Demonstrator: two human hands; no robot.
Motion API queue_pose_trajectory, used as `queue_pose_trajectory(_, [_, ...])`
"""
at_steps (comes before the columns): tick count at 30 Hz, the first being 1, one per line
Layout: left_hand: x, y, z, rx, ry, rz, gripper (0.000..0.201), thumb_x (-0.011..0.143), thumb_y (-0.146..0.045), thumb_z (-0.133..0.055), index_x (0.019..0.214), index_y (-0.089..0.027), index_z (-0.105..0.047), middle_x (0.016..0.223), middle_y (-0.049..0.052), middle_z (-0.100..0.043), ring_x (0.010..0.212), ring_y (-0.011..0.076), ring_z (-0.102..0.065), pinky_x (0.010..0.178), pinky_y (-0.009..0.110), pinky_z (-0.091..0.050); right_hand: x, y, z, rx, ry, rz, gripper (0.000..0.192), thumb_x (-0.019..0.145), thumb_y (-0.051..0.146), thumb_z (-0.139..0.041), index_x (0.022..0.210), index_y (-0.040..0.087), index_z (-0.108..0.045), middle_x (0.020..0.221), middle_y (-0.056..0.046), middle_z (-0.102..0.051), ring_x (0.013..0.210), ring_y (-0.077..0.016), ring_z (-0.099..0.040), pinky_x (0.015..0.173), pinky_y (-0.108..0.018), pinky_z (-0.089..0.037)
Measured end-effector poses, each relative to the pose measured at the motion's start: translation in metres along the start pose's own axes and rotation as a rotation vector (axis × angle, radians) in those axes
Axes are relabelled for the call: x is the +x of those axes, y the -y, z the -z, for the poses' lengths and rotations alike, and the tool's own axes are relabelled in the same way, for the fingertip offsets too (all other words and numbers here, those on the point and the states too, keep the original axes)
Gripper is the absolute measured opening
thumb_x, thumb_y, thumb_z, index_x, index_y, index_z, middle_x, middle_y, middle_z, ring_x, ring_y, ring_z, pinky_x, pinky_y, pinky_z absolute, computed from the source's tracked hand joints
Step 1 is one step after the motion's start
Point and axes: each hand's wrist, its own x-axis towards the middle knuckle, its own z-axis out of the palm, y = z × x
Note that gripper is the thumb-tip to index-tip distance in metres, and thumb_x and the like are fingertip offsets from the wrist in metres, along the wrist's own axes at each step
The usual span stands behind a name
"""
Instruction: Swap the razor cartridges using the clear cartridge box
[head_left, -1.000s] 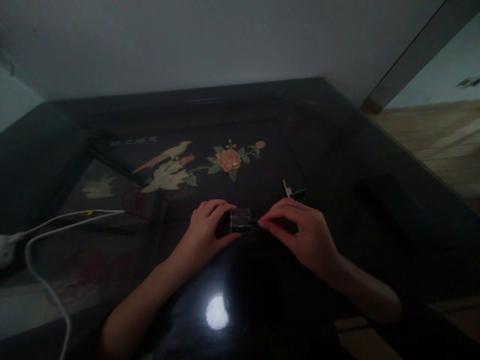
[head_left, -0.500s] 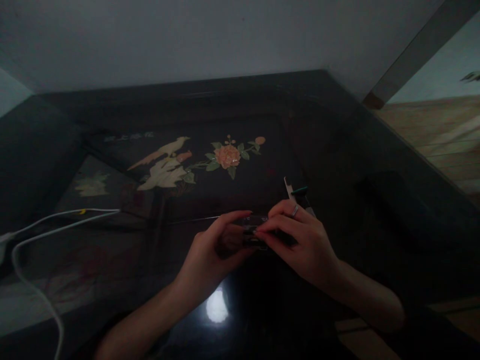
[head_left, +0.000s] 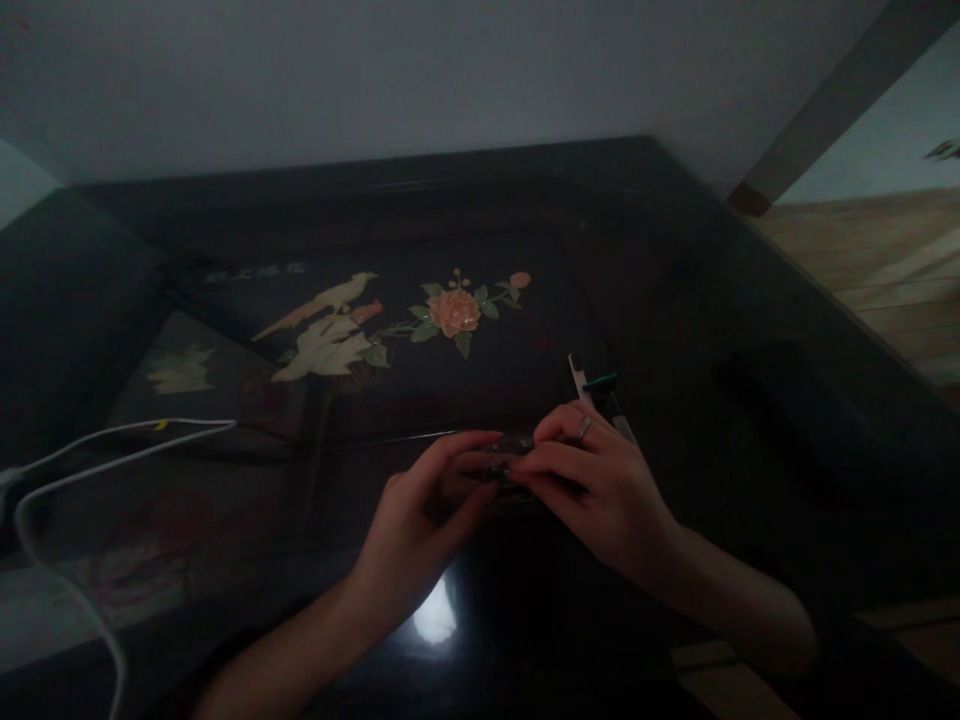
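Observation:
Low in the middle of the view, a small dark, shiny object [head_left: 514, 443] sits between my hands. Its kind cannot be made out in the dim light. My left hand [head_left: 427, 515] grips it from the left, thumb below and fingers above. From the right, my right hand [head_left: 600, 475] pinches at the same object with thumb and forefinger; a ring is on one finger. Just beyond the right knuckles lies a pale, narrow tool [head_left: 577, 370] with a green part [head_left: 600, 382], partly hidden by the hand.
The dark glossy table [head_left: 675, 300] carries an inlaid bird and flower picture [head_left: 454, 312]. A white cable [head_left: 67, 575] loops at the left. A dark, flat shape [head_left: 795, 410] lies at the right. Behind stands a grey wall [head_left: 450, 80].
My left thumb and fingers have closed in further on the small dark object, covering more of it. The right hand keeps its pinch with little movement.

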Motion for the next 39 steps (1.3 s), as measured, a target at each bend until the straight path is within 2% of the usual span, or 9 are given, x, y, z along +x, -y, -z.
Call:
queue_pose_trajectory(6, [-0.002, -0.002, -0.002, 0.034, -0.02, -0.026, 0.028, 0.085, -0.012, -0.061, 0.111, -0.024, -0.062, 0.101, 0.001, -0.078, 0.083, 0.015, -0.076, 0.071, 0.02, -0.062, -0.001, 0.003, -0.003, 0.177, -0.027, -0.171, 0.021, 0.077, 0.002, -0.069, 0.074, 0.018, -0.057, 0.076, 0.002, -0.052, 0.07, -0.0126, -0.052, 0.06, -0.024, -0.044])
queue_pose_trajectory(11, [-0.003, 0.0, -0.002, 0.069, -0.037, -0.098, 0.029, 0.085, -0.01, -0.062, 0.11, -0.025, -0.062, 0.101, -0.002, -0.078, 0.086, 0.0131, -0.075, 0.075, 0.017, -0.061, -0.001, 0.004, -0.005, 0.32, -0.053, -0.341, 0.038, 0.074, 0.004, -0.072, 0.104, 0.023, -0.058, 0.089, 0.001, -0.054, 0.076, -0.0134, -0.055, 0.059, -0.023, -0.048])
queue_pose_trajectory(14, [-0.004, 0.001, -0.001, 0.114, -0.051, -0.164, 0.033, 0.084, -0.007, -0.063, 0.11, -0.026, -0.062, 0.102, -0.003, -0.078, 0.089, 0.0121, -0.075, 0.078, 0.015, -0.06, -0.001, 0.005, -0.004, 0.413, 0.007, -0.379, 0.044, 0.076, 0.003, -0.07, 0.113, 0.024, -0.058, 0.09, 0.001, -0.06, 0.08, -0.0132, -0.06, 0.063, -0.023, -0.051])
queue_pose_trajectory(17, [-0.005, 0.001, 0.0, 0.209, -0.079, -0.239, 0.036, 0.081, -0.004, -0.065, 0.109, -0.025, -0.063, 0.099, -0.004, -0.078, 0.088, 0.0109, -0.075, 0.079, 0.013, -0.059, -0.001, 0.005, -0.003, 0.399, 0.056, -0.385, 0.036, 0.077, 0.003, -0.07, 0.107, 0.022, -0.062, 0.086, 0.002, -0.064, 0.075, -0.0121, -0.063, 0.066, -0.023, -0.051])
queue_pose_trajectory(23, [-0.006, 0.001, 0.002, 0.325, -0.075, -0.345, 0.035, 0.08, -0.003, -0.065, 0.108, -0.024, -0.064, 0.098, -0.004, -0.079, 0.083, 0.0118, -0.076, 0.076, 0.015, -0.06, -0.001, 0.008, 0.0, 0.324, 0.054, -0.338, 0.02, 0.079, 0.005, -0.07, 0.093, 0.018, -0.066, 0.081, 0.001, -0.066, 0.073, -0.0126, -0.063, 0.064, -0.024, -0.049])
queue_pose_trajectory(27, [-0.006, 0.002, 0.001, 0.279, -0.059, -0.223, 0.035, 0.079, -0.009, -0.069, 0.11, -0.025, -0.064, 0.099, -0.002, -0.078, 0.086, 0.016, -0.076, 0.077, 0.021, -0.062, 0.001, 0.007, 0.0, 0.308, 0.048, -0.33, 0.018, 0.08, 0.008, -0.069, 0.094, 0.019, -0.066, 0.081, 0.001, -0.065, 0.072, -0.0135, -0.063, 0.063, -0.024, -0.05])
queue_pose_trajectory(31, [-0.004, 0.002, -0.001, 0.076, -0.003, -0.05, 0.045, 0.077, -0.011, -0.072, 0.118, -0.028, -0.06, 0.111, 0.001, -0.075, 0.097, 0.0196, -0.073, 0.084, 0.027, -0.062, 0.002, 0.004, 0.0, 0.289, 0.038, -0.333, 0.021, 0.081, 0.009, -0.067, 0.099, 0.02, -0.064, 0.084, 0.0, -0.063, 0.074, -0.0145, -0.062, 0.065, -0.026, -0.051])
queue_pose_trajectory(35, [0.002, 0.0, -0.003, -0.155, -0.009, 0.076, 0.047, 0.075, -0.008, -0.072, 0.117, -0.025, -0.058, 0.108, 0.002, -0.076, 0.091, 0.0177, -0.075, 0.081, 0.025, -0.062, 0.001, 0.001, -0.001, 0.265, 0.085, -0.314, 0.032, 0.083, 0.01, -0.065, 0.112, 0.021, -0.059, 0.095, -0.002, -0.059, 0.075, -0.0143, -0.061, 0.065, -0.027, -0.053])
queue_pose_trajectory(39, [0.007, -0.001, -0.001, -0.252, -0.069, 0.115, 0.05, 0.071, -0.008, -0.076, 0.115, -0.022, -0.057, 0.1, 0.0, -0.076, 0.084, 0.0146, -0.075, 0.076, 0.02, -0.061, 0.001, -0.001, 0.0, 0.228, 0.142, -0.298, 0.049, 0.079, 0.009, -0.071, 0.123, 0.021, -0.054, 0.105, -0.005, -0.056, 0.081, -0.0151, -0.061, 0.067, -0.028, -0.055])
